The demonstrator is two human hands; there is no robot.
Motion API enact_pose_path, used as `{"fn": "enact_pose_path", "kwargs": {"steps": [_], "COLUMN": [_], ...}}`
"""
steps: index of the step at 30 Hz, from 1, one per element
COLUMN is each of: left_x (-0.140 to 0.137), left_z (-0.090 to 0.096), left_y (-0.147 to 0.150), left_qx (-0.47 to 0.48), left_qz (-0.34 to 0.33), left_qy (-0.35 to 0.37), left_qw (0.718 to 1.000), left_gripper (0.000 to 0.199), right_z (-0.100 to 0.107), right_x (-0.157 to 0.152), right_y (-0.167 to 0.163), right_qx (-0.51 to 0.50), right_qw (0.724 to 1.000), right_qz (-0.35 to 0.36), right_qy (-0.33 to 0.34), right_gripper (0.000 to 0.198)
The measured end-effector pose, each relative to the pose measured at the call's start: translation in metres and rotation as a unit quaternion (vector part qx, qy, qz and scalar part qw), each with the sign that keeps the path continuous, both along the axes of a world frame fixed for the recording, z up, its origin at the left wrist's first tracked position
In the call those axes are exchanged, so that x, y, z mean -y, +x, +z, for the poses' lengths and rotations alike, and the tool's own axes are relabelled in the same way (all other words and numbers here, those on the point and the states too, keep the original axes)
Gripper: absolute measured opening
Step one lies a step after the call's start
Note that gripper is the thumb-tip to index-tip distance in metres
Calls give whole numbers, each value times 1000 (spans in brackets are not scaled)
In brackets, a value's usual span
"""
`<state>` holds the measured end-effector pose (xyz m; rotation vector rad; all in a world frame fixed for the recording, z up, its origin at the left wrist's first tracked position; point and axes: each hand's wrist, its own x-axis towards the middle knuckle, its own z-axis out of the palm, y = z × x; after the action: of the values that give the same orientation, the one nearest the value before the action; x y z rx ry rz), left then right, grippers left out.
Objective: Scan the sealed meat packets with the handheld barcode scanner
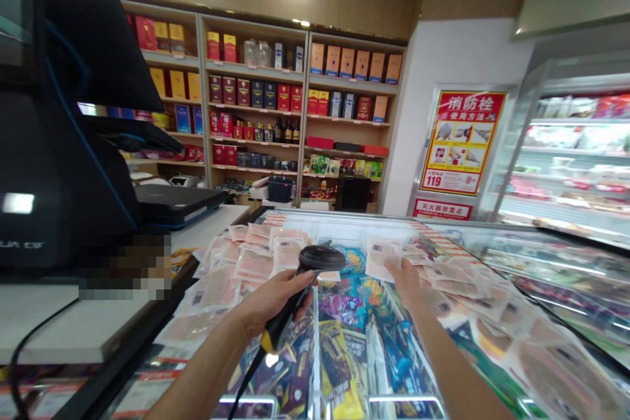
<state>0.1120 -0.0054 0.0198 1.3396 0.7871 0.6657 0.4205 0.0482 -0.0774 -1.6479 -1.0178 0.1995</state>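
Observation:
My left hand (281, 298) is wrapped round the handle of a black barcode scanner (322, 257), its head tilted toward the middle and its cord trailing down. At the right, my right hand (404, 279) pinches the lower edge of a flat clear packet with a barcode label (382, 257). Both are above the glass top of a chest freezer (339, 220). Similar flat packets (256, 262) lie in an overlapping pile left of the scanner. Another spread of packets (457, 282) covers the glass on the right, beside my right forearm.
Under the glass are colourful wrapped goods (339, 348) in wire baskets. A black checkout terminal (59, 144) stands on the white counter (211, 226) at left. Shelves of boxes (256, 92) line the back wall; a lit display fridge (571, 164) is at right.

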Motion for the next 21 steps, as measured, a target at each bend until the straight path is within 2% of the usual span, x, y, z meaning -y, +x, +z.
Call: {"fn": "enact_pose_path", "kwargs": {"steps": [6, 10, 12, 16, 21], "left_x": [-2, -8, -11, -12, -10], "left_z": [-1, -6, -9, -14, -20], "left_y": [-16, -40, -53, -74, -91], "left_qx": [-10, -12, -9, 6, 1], "left_qz": [61, 139, 158, 178, 227], "left_qy": [-3, 5, 4, 5, -20], "left_qw": [998, 990, 987, 984, 974], "left_gripper": [33, 35, 37, 34, 34], "right_z": [-1, 2, 2, 3, 6], "right_x": [-7, -15, -20, -30, -35], "right_y": [-12, -46, -67, -100, -127], "right_qx": [3, 24, 50, 118, 157], "right_qw": [1000, 997, 994, 986, 974], "right_qz": [29, 73, 88, 59, 21], "right_qy": [8, -20, -44, -97, -161], "right_gripper": [39, 33, 30, 31, 40]}}
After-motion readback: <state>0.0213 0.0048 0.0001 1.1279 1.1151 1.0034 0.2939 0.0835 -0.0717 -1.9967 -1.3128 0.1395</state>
